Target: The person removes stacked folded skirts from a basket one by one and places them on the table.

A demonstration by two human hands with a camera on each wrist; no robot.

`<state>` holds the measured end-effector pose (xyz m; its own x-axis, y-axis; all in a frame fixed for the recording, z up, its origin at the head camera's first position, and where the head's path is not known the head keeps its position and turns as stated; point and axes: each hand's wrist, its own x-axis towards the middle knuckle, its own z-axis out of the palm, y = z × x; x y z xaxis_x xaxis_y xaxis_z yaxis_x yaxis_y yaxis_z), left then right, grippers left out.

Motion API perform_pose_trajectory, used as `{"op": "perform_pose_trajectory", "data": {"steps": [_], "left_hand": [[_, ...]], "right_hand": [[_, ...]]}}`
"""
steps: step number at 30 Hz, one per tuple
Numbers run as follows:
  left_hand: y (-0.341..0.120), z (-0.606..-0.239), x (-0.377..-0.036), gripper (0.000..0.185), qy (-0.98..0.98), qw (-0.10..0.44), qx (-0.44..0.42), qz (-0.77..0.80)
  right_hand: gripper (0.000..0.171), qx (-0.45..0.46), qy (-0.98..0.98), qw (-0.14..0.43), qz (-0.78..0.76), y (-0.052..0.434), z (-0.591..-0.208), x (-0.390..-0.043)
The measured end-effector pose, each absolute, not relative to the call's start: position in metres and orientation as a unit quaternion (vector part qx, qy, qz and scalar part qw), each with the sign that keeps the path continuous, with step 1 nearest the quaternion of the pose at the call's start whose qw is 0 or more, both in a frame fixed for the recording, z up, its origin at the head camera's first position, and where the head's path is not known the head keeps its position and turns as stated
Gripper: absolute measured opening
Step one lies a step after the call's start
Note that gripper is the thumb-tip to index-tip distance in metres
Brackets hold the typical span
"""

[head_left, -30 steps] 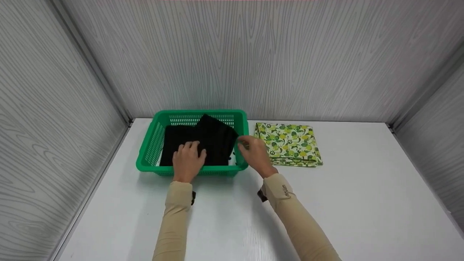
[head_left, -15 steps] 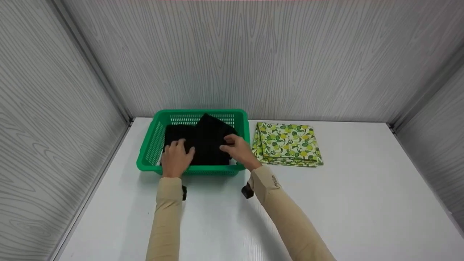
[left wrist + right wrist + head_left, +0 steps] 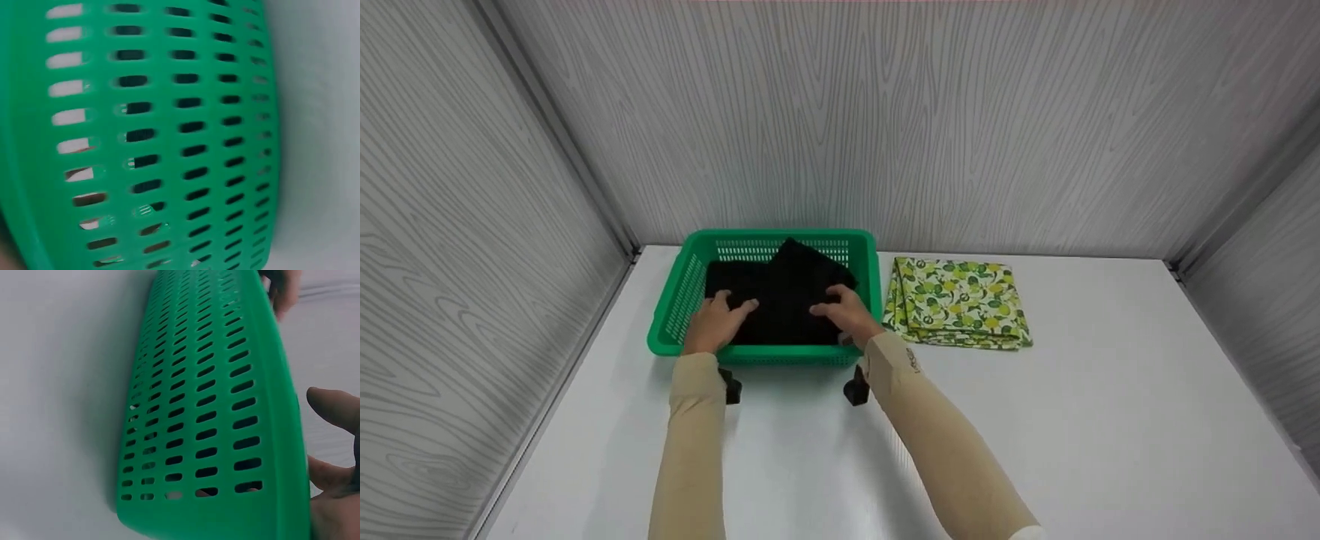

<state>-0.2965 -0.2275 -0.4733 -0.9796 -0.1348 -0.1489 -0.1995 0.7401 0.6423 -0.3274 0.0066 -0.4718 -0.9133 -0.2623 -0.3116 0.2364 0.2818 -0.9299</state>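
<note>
Black folded cloth (image 3: pixel 780 300) laid inside green slotted basket (image 3: pixel 690 279), far corner propped on back wall. Cloth pressed flat under left hand (image 3: pixel 715 322) and right hand (image 3: pixel 841 311), fingers spread, nothing pinched, apparently to seat it. Lemon-print cloth (image 3: pixel 956 300) left folded on white table (image 3: pixel 1110 420), just right of basket.

Right hand (image 3: pixel 844 311) has moved onto the black cloth (image 3: pixel 784 292), seemingly flat.

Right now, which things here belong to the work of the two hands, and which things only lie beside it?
In hand:
- left hand, resting on the black cloth
- right hand, also on the black cloth
- green basket, which holds the cloth

Lying about:
- folded lemon-print cloth, on the white table to the right of the basket, touched by neither hand
</note>
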Motion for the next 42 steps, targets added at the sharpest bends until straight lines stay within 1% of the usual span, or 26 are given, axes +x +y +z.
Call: {"op": "perform_pose_trajectory", "data": {"steps": [3, 6, 14, 16, 21, 26, 31, 38, 42], "left_hand": [[-0.231, -0.47, -0.299, 0.085, 0.916, 0.086, -0.095, 0.38], [-0.236, -0.47, -0.302, 0.087, 0.909, 0.108, -0.105, 0.389], [-0.244, -0.477, -0.309, 0.086, 0.915, 0.118, -0.122, 0.366], [-0.244, -0.477, -0.309, 0.087, 0.914, 0.117, -0.126, 0.367], [-0.243, -0.474, -0.309, 0.085, 0.905, 0.106, -0.141, 0.386], [-0.243, -0.469, -0.308, 0.08, 0.901, 0.106, -0.155, 0.391], [-0.245, -0.464, -0.31, 0.078, 0.891, 0.111, -0.132, 0.421], [-0.245, -0.469, -0.315, 0.075, 0.867, 0.091, -0.144, 0.469], [-0.243, -0.476, -0.316, 0.073, 0.86, 0.095, -0.148, 0.479]], "right_hand": [[0.063, 0.017, 0.761, 0.225, -0.608, 0.008, -0.471, -0.329], [0.066, 0.019, 0.755, 0.238, -0.61, 0.007, -0.471, -0.33], [0.071, 0.03, 0.706, 0.302, -0.64, 0.012, -0.473, -0.331], [0.071, 0.039, 0.694, 0.309, -0.649, 0.013, -0.473, -0.332], [0.071, 0.053, 0.69, 0.304, -0.654, 0.011, -0.47, -0.334], [0.066, 0.031, 0.707, 0.301, -0.639, 0.005, -0.472, -0.336], [0.062, 0.018, 0.709, 0.287, -0.645, 0.004, -0.473, -0.339], [0.074, 0.028, 0.711, 0.258, -0.654, 0.006, -0.477, -0.34], [0.079, 0.047, 0.721, 0.234, -0.65, 0.005, -0.482, -0.339]]}}
